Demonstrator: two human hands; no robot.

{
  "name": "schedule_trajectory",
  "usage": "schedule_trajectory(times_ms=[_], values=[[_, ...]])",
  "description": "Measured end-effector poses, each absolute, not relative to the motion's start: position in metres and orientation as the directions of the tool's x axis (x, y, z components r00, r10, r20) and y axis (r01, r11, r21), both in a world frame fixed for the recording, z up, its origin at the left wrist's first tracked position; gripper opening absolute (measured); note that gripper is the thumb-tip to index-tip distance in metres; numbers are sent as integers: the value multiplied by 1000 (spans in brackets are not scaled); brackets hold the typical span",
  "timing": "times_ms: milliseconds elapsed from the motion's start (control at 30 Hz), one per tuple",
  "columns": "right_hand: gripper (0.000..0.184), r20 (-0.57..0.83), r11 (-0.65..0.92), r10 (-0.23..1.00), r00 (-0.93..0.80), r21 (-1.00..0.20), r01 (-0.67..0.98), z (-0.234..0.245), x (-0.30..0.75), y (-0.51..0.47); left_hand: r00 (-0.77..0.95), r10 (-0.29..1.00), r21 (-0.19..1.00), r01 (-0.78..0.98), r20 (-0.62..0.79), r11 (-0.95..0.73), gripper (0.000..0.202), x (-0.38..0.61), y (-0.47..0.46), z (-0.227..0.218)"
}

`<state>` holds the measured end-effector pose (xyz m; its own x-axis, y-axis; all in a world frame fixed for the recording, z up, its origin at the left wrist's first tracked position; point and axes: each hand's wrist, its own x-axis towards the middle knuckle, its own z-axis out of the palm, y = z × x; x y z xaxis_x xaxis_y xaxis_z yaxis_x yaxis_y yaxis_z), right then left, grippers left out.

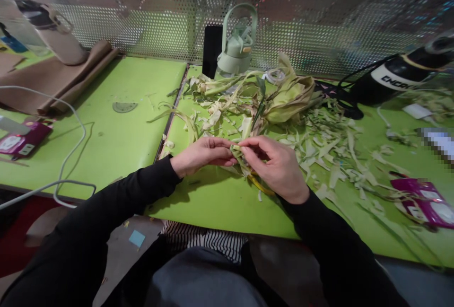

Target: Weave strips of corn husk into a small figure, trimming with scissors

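Observation:
Close to the table's front edge, my left hand [207, 153] and my right hand [278, 167] meet at a small pale green strip of corn husk [236, 148]. Thumb and forefinger of each hand pinch it from either side. Beneath my right hand a curved yellow thing [261, 185] partly shows; its kind is hidden. Just beyond my fingers lie a dark green leaf [261, 103] and a large bundle of dried corn husks [292, 99]. Shredded husk pieces [333, 151] are scattered to the right of my right hand.
A green bottle [233, 58] and a black phone-like slab [210, 51] stand by the perforated metal screen [159, 23]. To the right are a black bottle [390, 80] and a magenta power strip [422, 200]. A white cable [83, 129] loops across the left table.

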<state>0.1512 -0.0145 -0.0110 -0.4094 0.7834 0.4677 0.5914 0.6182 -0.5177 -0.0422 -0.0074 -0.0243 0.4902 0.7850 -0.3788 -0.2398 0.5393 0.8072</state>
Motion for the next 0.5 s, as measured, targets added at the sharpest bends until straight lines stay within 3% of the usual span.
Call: schedule_trajectory(times_ms=[167, 367, 500], values=[[7, 484, 623, 775, -405, -479, 619, -7, 150, -18, 500, 799, 820, -264, -334, 508, 16, -43, -8, -28], [8, 552, 709, 672, -494, -285, 645, -8, 150, -19, 528, 801, 847, -255, -282, 466, 21, -43, -10, -30], [9, 517, 766, 615, -595, -213, 606, -8, 151, -17, 528, 812, 892, -203, -247, 403, 20, -43, -11, -29]])
